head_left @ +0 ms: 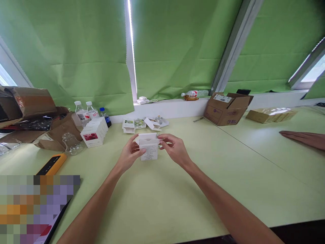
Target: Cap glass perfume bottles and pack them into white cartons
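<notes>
A small white printed carton (149, 153) stands on the table in front of me, its top flap raised. My left hand (130, 154) grips its left side, with the thumb across the printed front. At the upper right edge of the carton, my right hand (175, 147) has thumb and fingers pinched on the side flap. Something shiny and glassy (160, 146) shows partly behind the carton, beside my right fingertips; most of it is hidden. Behind the carton lie two opened white boxes (128, 126) and a round, clear greenish glass item (139, 123).
To the left are a white box (94, 133), a clear jar (72, 144), several bottles (82, 113), open cardboard boxes (54, 130) and an orange-edged power strip (52, 164). A brown carton (223, 110) and a wrapped yellowish pack (270, 115) stand right. Another person's hand (302, 137) rests far right.
</notes>
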A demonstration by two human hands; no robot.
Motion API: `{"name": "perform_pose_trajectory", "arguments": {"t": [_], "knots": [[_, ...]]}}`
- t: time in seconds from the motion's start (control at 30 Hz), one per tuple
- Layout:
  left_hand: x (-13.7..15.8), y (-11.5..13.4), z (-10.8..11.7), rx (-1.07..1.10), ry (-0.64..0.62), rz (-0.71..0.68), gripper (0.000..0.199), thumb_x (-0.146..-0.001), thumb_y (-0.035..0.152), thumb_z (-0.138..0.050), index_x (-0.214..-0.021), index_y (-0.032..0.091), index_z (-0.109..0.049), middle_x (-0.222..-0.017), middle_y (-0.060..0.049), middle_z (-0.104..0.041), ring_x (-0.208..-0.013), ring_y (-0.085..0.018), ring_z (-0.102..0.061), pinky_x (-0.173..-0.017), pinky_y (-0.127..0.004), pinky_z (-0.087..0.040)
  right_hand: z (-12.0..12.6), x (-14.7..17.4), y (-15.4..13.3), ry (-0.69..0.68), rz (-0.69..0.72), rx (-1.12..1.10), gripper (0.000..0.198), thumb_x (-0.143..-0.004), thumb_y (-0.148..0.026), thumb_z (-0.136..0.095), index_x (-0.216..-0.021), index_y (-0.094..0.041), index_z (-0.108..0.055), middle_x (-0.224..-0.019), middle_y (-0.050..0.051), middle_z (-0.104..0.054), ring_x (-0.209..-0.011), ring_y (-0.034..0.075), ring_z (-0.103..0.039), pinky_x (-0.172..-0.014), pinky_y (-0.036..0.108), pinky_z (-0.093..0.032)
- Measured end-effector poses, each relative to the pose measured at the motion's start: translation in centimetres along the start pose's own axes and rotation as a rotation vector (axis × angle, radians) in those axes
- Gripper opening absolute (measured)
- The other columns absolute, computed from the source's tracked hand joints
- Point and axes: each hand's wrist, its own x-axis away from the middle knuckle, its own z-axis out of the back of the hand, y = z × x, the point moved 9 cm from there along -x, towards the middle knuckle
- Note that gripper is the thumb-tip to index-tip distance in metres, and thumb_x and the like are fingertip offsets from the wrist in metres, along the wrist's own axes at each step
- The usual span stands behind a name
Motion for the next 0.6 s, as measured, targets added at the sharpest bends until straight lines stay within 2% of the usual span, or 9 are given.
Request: {"name": "perform_pose_trajectory", "arguments": {"t": [0.07, 0.13, 0.27, 0.37, 0.47, 0.53, 0.6], "knots": [[-0.1, -0.1, -0.3, -0.021, -0.021, -0.005, 0.059, -0.075, 0.041, -0.067, -0.127, 0.022, -0.046, -0.114, -0.010, -0.064, -0.105, -0.024, -0.062, -0.090, -0.040, -0.048, 0.1, 0.1, 0.0, 0.003, -0.011, 0.005, 0.026, -0.086, -0.035, -0.055, -0.105, -0.021, -0.066, -0.109, 0.007, -0.065, -0.084, 0.019, -0.065, -0.063, 0.032, -0.060], [-0.2, -0.2, 0.1, -0.039, 0.010, 0.002, 0.049, -0.076, 0.043, -0.066, -0.117, 0.020, -0.052, -0.111, -0.011, -0.065, -0.101, -0.024, -0.063, -0.089, -0.040, -0.048, 0.3, 0.1, 0.0, 0.016, -0.028, 0.024, 0.029, -0.086, -0.035, -0.055, -0.110, -0.021, -0.064, -0.108, 0.007, -0.066, -0.083, 0.020, -0.066, -0.064, 0.033, -0.060], [-0.5, -1.4, 2.4, -0.041, 0.177, 0.071, 0.057, -0.074, 0.048, -0.067, -0.121, 0.021, -0.048, -0.104, -0.010, -0.068, -0.093, -0.024, -0.065, -0.081, -0.039, -0.049, 0.8, 0.1, 0.1, 0.054, -0.044, 0.051, 0.028, -0.087, -0.036, -0.053, -0.108, -0.022, -0.064, -0.107, 0.007, -0.066, -0.084, 0.020, -0.066, -0.063, 0.032, -0.059], [-0.3, -3.1, 5.1, -0.092, 0.370, 0.133, 0.060, -0.073, 0.053, -0.064, -0.121, 0.022, -0.047, -0.115, -0.013, -0.062, -0.096, -0.025, -0.063, -0.075, -0.037, -0.050, 0.9, 0.1, 0.3, 0.070, -0.039, 0.068, 0.027, -0.087, -0.036, -0.052, -0.105, -0.022, -0.066, -0.108, 0.007, -0.066, -0.083, 0.020, -0.065, -0.061, 0.030, -0.058], [0.2, -3.7, 7.5, -0.265, 0.539, 0.120, 0.060, -0.074, 0.055, -0.063, -0.122, 0.022, -0.047, -0.130, -0.017, -0.051, -0.111, -0.029, -0.056, -0.084, -0.041, -0.046, 0.8, 0.0, 0.3, 0.074, -0.016, 0.101, 0.025, -0.087, -0.035, -0.052, -0.103, -0.022, -0.066, -0.109, 0.007, -0.065, -0.081, 0.018, -0.063, -0.060, 0.029, -0.057], [0.2, -3.3, 7.9, -0.400, 0.555, 0.062, 0.059, -0.075, 0.055, -0.061, -0.122, 0.022, -0.047, -0.133, -0.016, -0.048, -0.118, -0.030, -0.050, -0.092, -0.044, -0.042, 0.8, 0.0, 0.2, 0.071, 0.006, 0.135, 0.024, -0.087, -0.033, -0.051, -0.101, -0.022, -0.067, -0.110, 0.007, -0.065, -0.081, 0.018, -0.063, -0.061, 0.029, -0.057], [0.1, -2.6, 7.4, -0.513, 0.518, 0.001, 0.054, -0.077, 0.054, -0.058, -0.120, 0.022, -0.050, -0.131, -0.014, -0.049, -0.120, -0.031, -0.047, -0.095, -0.046, -0.039, 0.8, 0.0, 0.3, 0.068, 0.023, 0.179, 0.023, -0.087, -0.031, -0.050, -0.100, -0.022, -0.067, -0.110, 0.006, -0.065, -0.083, 0.018, -0.062, -0.063, 0.029, -0.056]]}}
